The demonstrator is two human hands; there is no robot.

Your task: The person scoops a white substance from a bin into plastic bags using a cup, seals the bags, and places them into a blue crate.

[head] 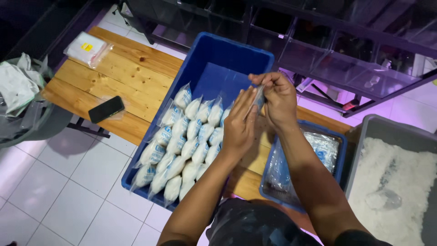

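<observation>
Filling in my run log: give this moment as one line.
left hand: flat against small clear bag | right hand: pinching bag top | below: blue crate with rows of filled bags

bench: wooden plank bench (136, 77) standing on the white tile floor (68, 182)
sitting on it: big blue crate (214, 50), smaller blue tray (339, 150), black phone (106, 109), clear bag packet (88, 48) lying near the far corner
</observation>
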